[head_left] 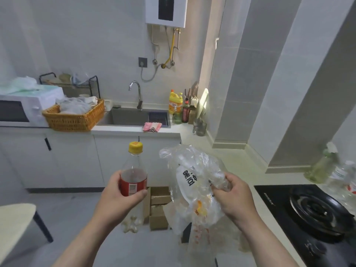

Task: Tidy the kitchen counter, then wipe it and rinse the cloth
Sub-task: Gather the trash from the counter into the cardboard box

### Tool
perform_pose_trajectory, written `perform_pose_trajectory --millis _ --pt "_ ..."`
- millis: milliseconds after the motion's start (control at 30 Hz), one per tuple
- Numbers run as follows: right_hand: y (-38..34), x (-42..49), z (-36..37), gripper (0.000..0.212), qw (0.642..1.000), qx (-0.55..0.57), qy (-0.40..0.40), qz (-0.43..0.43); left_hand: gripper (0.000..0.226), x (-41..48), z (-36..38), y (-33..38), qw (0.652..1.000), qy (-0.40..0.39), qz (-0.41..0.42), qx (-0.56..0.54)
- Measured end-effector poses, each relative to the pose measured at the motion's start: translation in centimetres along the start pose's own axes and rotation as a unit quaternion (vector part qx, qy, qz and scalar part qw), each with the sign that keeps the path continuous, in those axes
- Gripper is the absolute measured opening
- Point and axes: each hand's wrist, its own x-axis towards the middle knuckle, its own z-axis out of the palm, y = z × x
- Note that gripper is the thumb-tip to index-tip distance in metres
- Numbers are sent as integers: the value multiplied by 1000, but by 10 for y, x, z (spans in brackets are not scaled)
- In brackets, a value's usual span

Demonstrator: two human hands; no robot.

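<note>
— What are the two hands doing?

— Both forearms reach forward from the bottom edge, raised in front of the body over the floor. The left hand holds a clear plastic bottle with a yellow cap and red label upright, with the fingers curled round the label band and the thumb on its left side. A little dark liquid sits at label height.

— And the right?

— The right hand is turned palm inward, its fingers bunched together, pinching a crumpled transparent plastic bag with a white printed patch and orange stains. The bag hangs down below the grip and puffs up above it, just beside the bottle but not touching it.

— Where is the cloth?

— A pink and white striped cloth lies folded on the front edge of the white table, at the right corner of the grey sink, well away from both hands.

— What else stands on the table?

— A woven wicker basket holding pale cloths left of the sink, a white microwave behind it, and a black gas hob on the right-hand run, near the right forearm.
</note>
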Motion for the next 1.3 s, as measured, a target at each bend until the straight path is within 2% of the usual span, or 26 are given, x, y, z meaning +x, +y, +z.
perform_pose_trajectory --millis 133,267,600,1000,1300 --pt "-2 25 45 31 1000 14 -19 -12 48 31 -28 -16 1000 7 -8 5" --pt "-2 50 77 33 999 1 -37 -11 47 53 -44 -28 999 26 -18 2" --pt "13 133 134 24 997 -6 -72 -15 45 129 -54 -52 998 64 -21 8" --pt "62 294 190 27 995 11 -91 27 43 294 -6 -87 996 57 -64 23" --pt "89 386 223 30 994 -24 -98 38 46 385 16 -113 995 41 -91 18"
